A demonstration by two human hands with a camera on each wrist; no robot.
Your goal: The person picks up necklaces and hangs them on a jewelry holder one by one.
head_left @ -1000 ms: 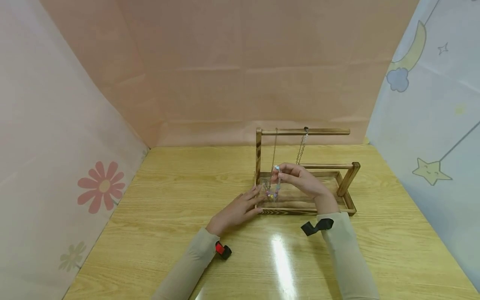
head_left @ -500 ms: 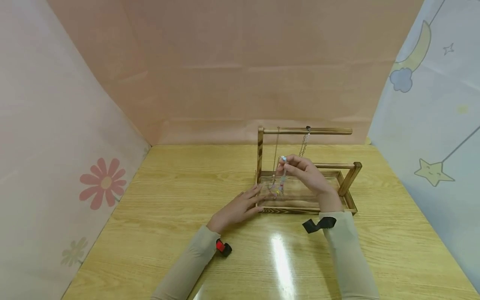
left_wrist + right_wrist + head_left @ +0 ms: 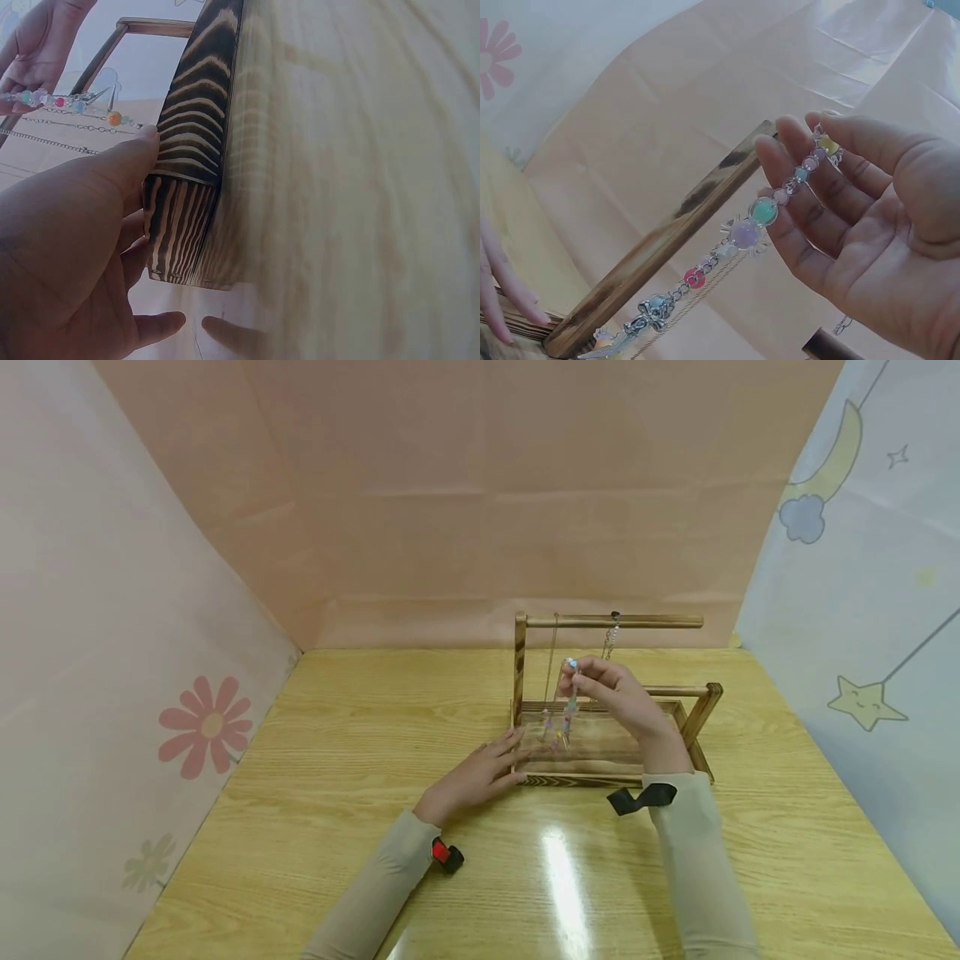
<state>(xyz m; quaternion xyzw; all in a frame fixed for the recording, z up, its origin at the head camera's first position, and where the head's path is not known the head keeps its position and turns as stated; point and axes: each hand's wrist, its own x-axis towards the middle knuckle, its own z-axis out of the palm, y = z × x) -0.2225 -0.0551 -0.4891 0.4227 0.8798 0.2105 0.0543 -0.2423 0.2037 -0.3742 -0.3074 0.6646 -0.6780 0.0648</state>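
My right hand [image 3: 621,700] pinches one end of a beaded bracelet [image 3: 744,234] between thumb and fingertips. The bracelet has pastel, pink and green beads with silver charms, and hangs down over the tray of a wooden jewelry stand [image 3: 577,781]. At the front left corner of that stand my left hand [image 3: 474,783] rests with fingers extended, the thumb against the front wall in the left wrist view. From the upper bar [image 3: 660,622] hang a thin necklace [image 3: 552,660] at the left and a silver chain [image 3: 611,635] nearer the middle, partly hidden behind the right hand.
A shorter, lower bar [image 3: 675,691] runs to a slanted post [image 3: 699,718] at the stand's right end. The wooden table [image 3: 375,710] meets a plain pinkish backdrop [image 3: 412,527], with patterned sheets on both sides.
My right hand has risen and shifted slightly right, lifting the bracelet higher over the tray. My left hand has stayed at the corner of the stand.
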